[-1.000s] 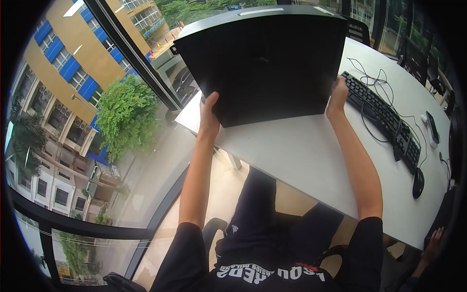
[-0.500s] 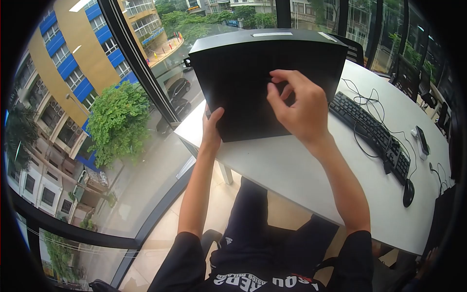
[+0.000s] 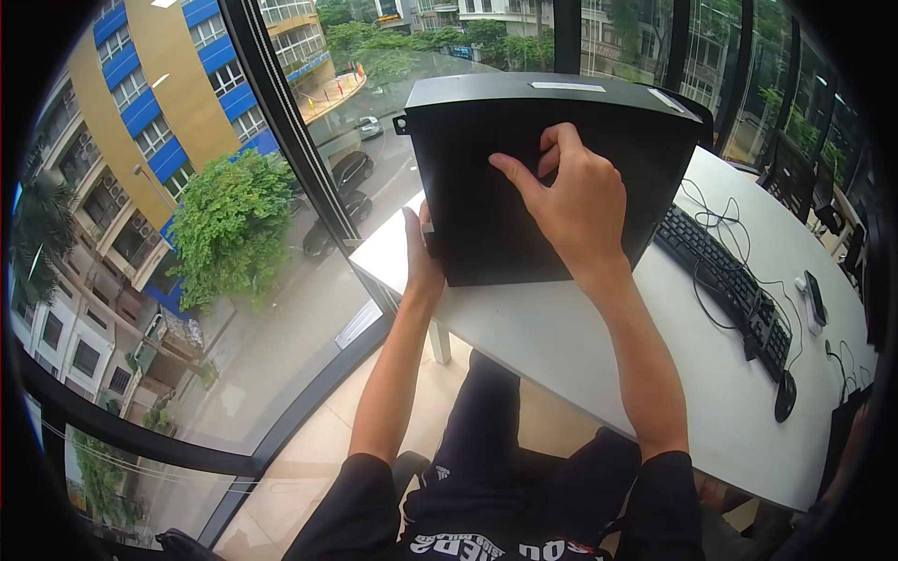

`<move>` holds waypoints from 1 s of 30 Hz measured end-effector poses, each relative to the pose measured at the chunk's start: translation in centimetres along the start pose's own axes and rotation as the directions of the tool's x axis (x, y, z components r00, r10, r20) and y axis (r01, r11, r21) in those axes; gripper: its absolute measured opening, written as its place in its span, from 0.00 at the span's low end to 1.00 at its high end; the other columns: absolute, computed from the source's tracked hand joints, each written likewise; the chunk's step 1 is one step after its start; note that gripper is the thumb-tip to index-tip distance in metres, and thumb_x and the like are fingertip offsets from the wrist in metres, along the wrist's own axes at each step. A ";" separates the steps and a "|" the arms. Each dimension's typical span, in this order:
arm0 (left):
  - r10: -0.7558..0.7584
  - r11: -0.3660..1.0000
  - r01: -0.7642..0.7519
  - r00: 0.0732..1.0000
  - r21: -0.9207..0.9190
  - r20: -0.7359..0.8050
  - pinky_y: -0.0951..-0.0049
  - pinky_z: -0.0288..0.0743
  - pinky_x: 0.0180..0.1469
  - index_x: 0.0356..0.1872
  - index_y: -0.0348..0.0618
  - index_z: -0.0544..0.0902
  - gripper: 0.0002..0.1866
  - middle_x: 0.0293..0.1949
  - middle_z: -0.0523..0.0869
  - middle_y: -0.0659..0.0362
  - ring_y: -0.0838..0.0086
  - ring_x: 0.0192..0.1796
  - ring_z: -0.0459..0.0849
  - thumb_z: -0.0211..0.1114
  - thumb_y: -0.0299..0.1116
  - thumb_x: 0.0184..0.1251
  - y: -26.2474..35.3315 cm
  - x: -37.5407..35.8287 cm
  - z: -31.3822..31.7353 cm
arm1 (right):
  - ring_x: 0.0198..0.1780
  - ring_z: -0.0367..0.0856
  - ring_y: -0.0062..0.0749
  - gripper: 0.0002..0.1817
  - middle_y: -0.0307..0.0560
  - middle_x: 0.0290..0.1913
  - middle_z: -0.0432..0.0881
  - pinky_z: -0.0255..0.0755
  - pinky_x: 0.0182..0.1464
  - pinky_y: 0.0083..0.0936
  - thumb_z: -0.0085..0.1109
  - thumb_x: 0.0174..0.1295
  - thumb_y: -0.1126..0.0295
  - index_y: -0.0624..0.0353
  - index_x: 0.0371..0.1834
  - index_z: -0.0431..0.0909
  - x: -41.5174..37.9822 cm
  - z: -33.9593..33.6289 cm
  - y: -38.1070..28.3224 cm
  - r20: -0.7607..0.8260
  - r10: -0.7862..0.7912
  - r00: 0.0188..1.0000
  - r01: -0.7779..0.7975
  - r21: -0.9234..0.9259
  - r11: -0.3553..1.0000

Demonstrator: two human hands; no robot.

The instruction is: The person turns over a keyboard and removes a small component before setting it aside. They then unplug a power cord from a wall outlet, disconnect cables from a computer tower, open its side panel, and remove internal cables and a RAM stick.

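Note:
A black computer case (image 3: 486, 229) stands on the white table (image 3: 552, 323) with its broad dark side facing me. At its lower left edge is my left hand (image 3: 424, 264), thumb pointing up along the side and fingers partly hidden by the case. My right hand (image 3: 582, 206) is raised in front of the dark panel, thumb stretched out to the left and fingers bent, with a gap between them and nothing visible in it.
Right of the case lie a black keyboard (image 3: 725, 285) with tangled cables and a black mouse (image 3: 786, 396). Farther right is a small black-and-white device (image 3: 812, 299). A tall window frame (image 3: 297, 131) borders the table's left side; dark chairs (image 3: 795, 182) stand behind.
My right thumb and fingers have spread apart from a near pinch. My left thumb has lifted off the panel's face to the side edge. The view has shifted slightly.

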State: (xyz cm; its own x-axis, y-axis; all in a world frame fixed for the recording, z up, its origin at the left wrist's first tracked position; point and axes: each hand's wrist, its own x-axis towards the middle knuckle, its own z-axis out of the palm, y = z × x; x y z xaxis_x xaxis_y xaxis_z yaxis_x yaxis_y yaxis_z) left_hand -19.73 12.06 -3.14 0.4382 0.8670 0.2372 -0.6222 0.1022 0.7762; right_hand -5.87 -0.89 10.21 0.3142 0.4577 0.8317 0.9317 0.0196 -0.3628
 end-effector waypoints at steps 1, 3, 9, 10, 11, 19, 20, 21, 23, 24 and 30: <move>-0.023 1.000 0.023 1.000 -0.006 -0.015 0.63 0.67 0.76 0.76 0.40 0.68 0.43 0.72 0.76 0.49 0.62 0.73 0.75 0.42 0.69 0.80 0.5 -0.2 0.5 | 0.26 0.88 0.40 0.25 0.45 0.24 0.85 0.80 0.29 0.33 0.76 0.60 0.47 0.60 0.38 0.81 0.0 0.1 0.0 -0.001 0.001 1.000 -0.001 0.009 1.000; -0.024 0.999 0.024 1.000 0.039 -0.007 0.63 0.67 0.76 0.77 0.43 0.67 0.41 0.72 0.75 0.49 0.62 0.73 0.74 0.43 0.68 0.80 0.6 0.0 0.5 | 0.26 0.88 0.40 0.25 0.45 0.23 0.85 0.79 0.29 0.32 0.76 0.60 0.48 0.61 0.38 0.81 -0.1 0.2 0.1 0.001 -0.002 1.000 0.002 0.024 1.000; 0.010 0.998 -0.008 0.999 0.063 -0.034 0.64 0.66 0.76 0.76 0.46 0.68 0.37 0.71 0.75 0.51 0.63 0.72 0.74 0.46 0.65 0.81 1.5 -0.7 2.1 | 0.26 0.88 0.41 0.24 0.45 0.22 0.83 0.79 0.29 0.33 0.75 0.61 0.50 0.61 0.37 0.80 0.2 0.2 0.1 0.031 -0.005 1.000 0.002 0.080 0.997; 0.005 0.998 -0.002 0.999 0.059 -0.047 0.64 0.66 0.76 0.76 0.46 0.68 0.37 0.71 0.76 0.52 0.63 0.72 0.74 0.46 0.64 0.81 1.5 -0.8 2.2 | 0.26 0.87 0.41 0.23 0.45 0.22 0.83 0.79 0.29 0.33 0.76 0.61 0.51 0.61 0.37 0.80 0.2 0.1 0.1 0.037 0.000 0.999 -0.004 0.094 0.996; 0.004 0.998 -0.001 0.999 0.056 -0.047 0.64 0.66 0.76 0.75 0.45 0.69 0.36 0.70 0.76 0.53 0.64 0.72 0.74 0.46 0.64 0.82 1.5 -0.8 2.3 | 0.26 0.87 0.41 0.23 0.46 0.22 0.83 0.79 0.30 0.33 0.76 0.61 0.51 0.62 0.36 0.80 0.2 0.1 0.1 0.043 0.005 0.999 -0.010 0.109 0.994; 0.002 0.998 0.002 0.998 0.060 -0.057 0.65 0.67 0.75 0.72 0.44 0.72 0.35 0.68 0.78 0.54 0.66 0.70 0.75 0.46 0.62 0.82 1.3 -0.7 2.3 | 0.25 0.87 0.43 0.21 0.48 0.22 0.83 0.79 0.30 0.33 0.77 0.60 0.56 0.62 0.34 0.79 0.3 0.1 -0.1 0.074 0.042 0.996 -0.056 0.198 0.979; 0.001 0.998 0.002 0.998 0.057 -0.055 0.64 0.67 0.75 0.72 0.44 0.72 0.35 0.68 0.78 0.54 0.66 0.71 0.75 0.46 0.63 0.82 1.3 -0.7 2.4 | 0.25 0.87 0.43 0.21 0.48 0.22 0.83 0.79 0.30 0.33 0.78 0.60 0.56 0.62 0.34 0.79 0.4 0.0 -0.1 0.083 0.051 0.995 -0.067 0.210 0.975; 0.000 0.999 0.003 0.999 0.054 -0.054 0.64 0.67 0.75 0.72 0.44 0.72 0.35 0.68 0.78 0.54 0.66 0.71 0.75 0.46 0.63 0.82 1.4 -0.7 2.4 | 0.25 0.87 0.42 0.21 0.48 0.21 0.84 0.79 0.30 0.33 0.78 0.60 0.56 0.62 0.33 0.79 0.4 0.0 -0.1 0.081 0.055 0.995 -0.072 0.219 0.973; -0.005 0.999 0.008 0.999 0.052 -0.052 0.64 0.67 0.75 0.72 0.43 0.71 0.35 0.68 0.78 0.54 0.65 0.71 0.75 0.45 0.63 0.82 1.3 -0.7 2.3 | 0.25 0.87 0.42 0.21 0.49 0.21 0.84 0.79 0.30 0.33 0.78 0.59 0.57 0.63 0.32 0.79 0.5 0.0 0.0 0.078 0.064 0.995 -0.081 0.236 0.968; -0.008 0.998 0.011 0.999 0.054 -0.051 0.64 0.67 0.75 0.72 0.43 0.71 0.36 0.68 0.78 0.53 0.65 0.71 0.75 0.45 0.63 0.82 1.2 -0.6 2.2 | 0.25 0.87 0.41 0.21 0.50 0.21 0.84 0.79 0.30 0.32 0.79 0.59 0.57 0.63 0.31 0.79 0.5 0.0 0.0 0.076 0.067 0.995 -0.084 0.245 0.966; -0.046 0.998 0.048 0.997 0.031 -0.055 0.64 0.67 0.76 0.72 0.43 0.70 0.37 0.68 0.77 0.51 0.63 0.71 0.75 0.43 0.64 0.82 1.3 -0.5 2.1 | 0.22 0.87 0.36 0.21 0.51 0.20 0.85 0.77 0.29 0.28 0.80 0.57 0.58 0.64 0.27 0.80 0.7 0.2 0.4 0.075 0.076 0.994 -0.096 0.306 0.947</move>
State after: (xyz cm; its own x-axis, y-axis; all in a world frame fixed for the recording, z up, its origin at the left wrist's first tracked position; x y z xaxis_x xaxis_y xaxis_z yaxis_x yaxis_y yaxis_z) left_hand -19.40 10.69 -1.01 0.4304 0.8868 0.1685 -0.5801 0.1287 0.8043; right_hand -5.29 -0.41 10.62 0.3699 0.5234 0.7676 0.7965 0.2467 -0.5521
